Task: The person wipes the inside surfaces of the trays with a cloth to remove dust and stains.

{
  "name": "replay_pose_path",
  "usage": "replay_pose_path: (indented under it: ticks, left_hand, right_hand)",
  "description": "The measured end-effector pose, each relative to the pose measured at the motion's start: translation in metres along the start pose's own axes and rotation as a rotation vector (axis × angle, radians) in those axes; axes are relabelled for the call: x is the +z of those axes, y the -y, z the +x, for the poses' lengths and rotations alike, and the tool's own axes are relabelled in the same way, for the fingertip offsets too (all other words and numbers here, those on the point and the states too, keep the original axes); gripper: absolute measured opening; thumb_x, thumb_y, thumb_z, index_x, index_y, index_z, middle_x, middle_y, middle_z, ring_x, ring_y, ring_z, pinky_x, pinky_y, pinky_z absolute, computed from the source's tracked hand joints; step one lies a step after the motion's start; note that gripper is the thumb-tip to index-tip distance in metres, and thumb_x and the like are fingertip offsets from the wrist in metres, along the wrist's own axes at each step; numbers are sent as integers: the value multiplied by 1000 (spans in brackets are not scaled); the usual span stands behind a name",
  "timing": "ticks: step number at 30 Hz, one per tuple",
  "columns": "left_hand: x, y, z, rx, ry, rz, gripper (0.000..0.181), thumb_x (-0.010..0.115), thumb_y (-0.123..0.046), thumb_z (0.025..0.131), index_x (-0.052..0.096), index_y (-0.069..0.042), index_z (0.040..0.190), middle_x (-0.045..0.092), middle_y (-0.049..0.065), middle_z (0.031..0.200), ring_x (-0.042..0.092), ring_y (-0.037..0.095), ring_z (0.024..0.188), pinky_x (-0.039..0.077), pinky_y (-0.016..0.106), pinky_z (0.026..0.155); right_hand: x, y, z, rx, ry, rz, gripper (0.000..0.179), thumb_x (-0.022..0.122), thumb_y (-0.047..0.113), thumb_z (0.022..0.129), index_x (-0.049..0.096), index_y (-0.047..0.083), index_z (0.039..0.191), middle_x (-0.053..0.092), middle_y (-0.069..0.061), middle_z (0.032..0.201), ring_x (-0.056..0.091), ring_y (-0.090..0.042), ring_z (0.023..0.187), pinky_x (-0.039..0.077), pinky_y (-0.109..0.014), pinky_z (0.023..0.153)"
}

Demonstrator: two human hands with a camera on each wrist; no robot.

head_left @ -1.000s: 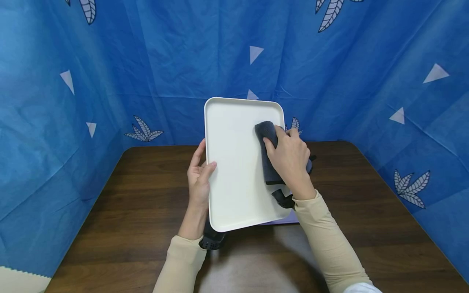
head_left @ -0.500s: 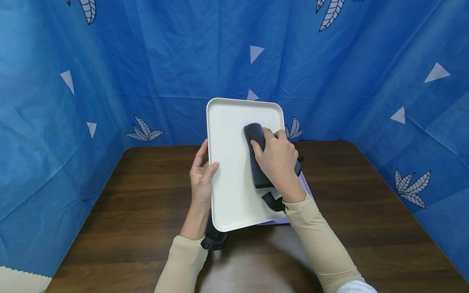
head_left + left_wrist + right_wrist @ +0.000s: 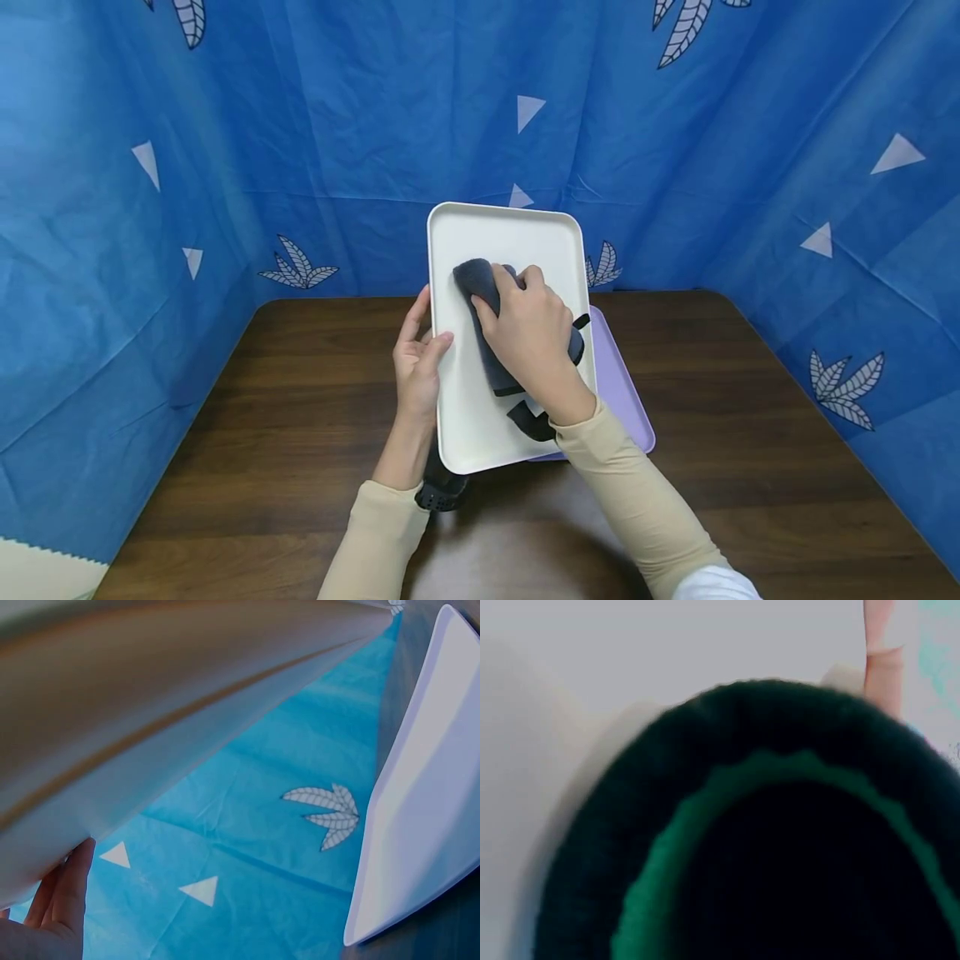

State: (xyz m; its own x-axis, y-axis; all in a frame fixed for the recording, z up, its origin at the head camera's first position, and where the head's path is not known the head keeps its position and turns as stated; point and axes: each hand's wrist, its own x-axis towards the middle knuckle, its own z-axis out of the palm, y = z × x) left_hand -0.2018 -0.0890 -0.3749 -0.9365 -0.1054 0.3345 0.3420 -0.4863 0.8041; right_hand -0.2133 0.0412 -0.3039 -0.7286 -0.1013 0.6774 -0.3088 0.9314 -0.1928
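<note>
My left hand (image 3: 418, 367) grips a white rectangular tray (image 3: 517, 237) by its left edge, thumb over the rim and fingers behind, holding it tilted up above the table. In the left wrist view its fingers (image 3: 69, 889) lie against the tray's underside. My right hand (image 3: 528, 333) holds a folded dark grey cloth (image 3: 483, 333) against the tray's inner face, around its middle. Seen from the right wrist, the cloth (image 3: 772, 712) fills most of the picture as a dark fold over the white surface.
A purple tray (image 3: 618, 383) lies on the brown wooden table (image 3: 315, 400), partly hidden behind the white tray and my right arm. Blue curtains (image 3: 360, 125) with leaf and triangle prints stand around the table's back and sides.
My right hand has moved the cloth leftward and slightly down across the white tray. The left hand and tray have shifted slightly right. More of the purple tray shows.
</note>
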Motion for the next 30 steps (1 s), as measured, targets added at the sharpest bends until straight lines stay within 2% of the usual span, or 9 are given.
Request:
replay_pose_path:
  ticks: [7,14,22,30]
  left_hand:
    - [0,2,0,-9,-17,-13,61,48,5,91,42,-14,148,64,-1,130,68,9,104,56,22,82]
    - [1,-1,0,-4,-23,-27,62,48,6,90,42,-14,148,65,-2,128,68,10,103,56,22,82]
    - [1,-3,0,-6,-13,-43,61,48,6,91,40,-13,149,66,-2,126,69,10,102,57,24,81]
    - [-2,-4,1,8,-14,-45,60,48,5,92,40,-13,149,65,3,127,69,13,105,58,28,81]
  right_hand:
    - [0,18,-4,-96,10,-8,45,74,35,86,68,9,122,63,-19,93,62,-27,59,52,-40,46]
    - [1,19,-7,-127,-17,-2,45,74,34,86,68,9,122,62,-19,93,63,-27,62,53,-40,47]
    - [0,7,-10,-147,-13,29,44,74,34,87,68,12,123,63,-16,94,64,-26,65,53,-38,50]
    - [-2,-14,-14,-95,25,40,44,75,33,86,68,13,124,63,-17,94,65,-27,65,55,-41,53]
